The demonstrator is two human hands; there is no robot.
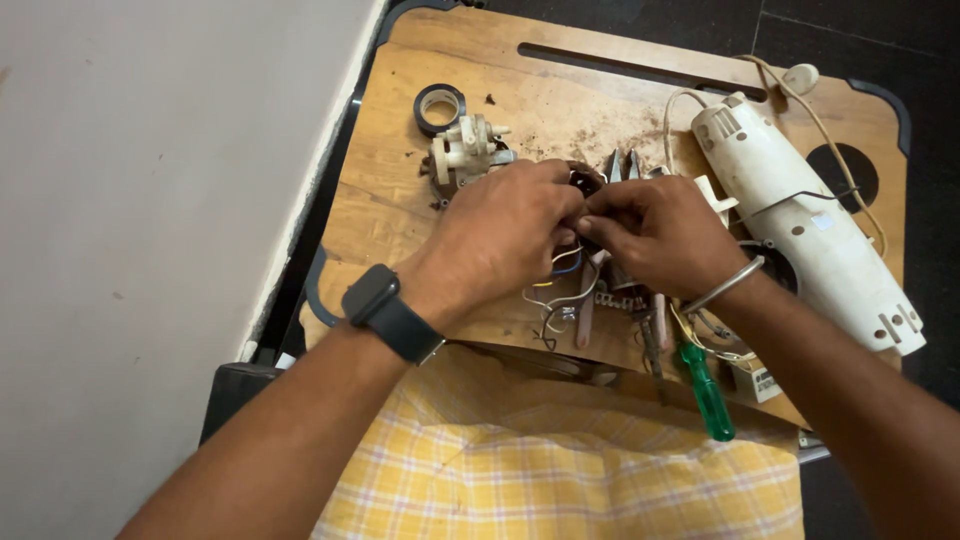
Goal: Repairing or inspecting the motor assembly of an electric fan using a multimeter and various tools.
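two hands are meeting mid-board: left hand [500,235] and right hand [655,235] are pinching a small dark wired part [585,182] between fingertips; white plastic appliance casing [800,225] is lying opened, green-handled screwdriver [708,392] idle, reassembly seemingly pending.

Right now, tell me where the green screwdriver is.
In the head view, the green screwdriver lies at the wooden board's near edge, under the right hand's wrist, beside a small white box.

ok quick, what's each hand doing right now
Left hand: closed, pinching a small dark part with wires.
Right hand: closed, pinching the same part from the other side.
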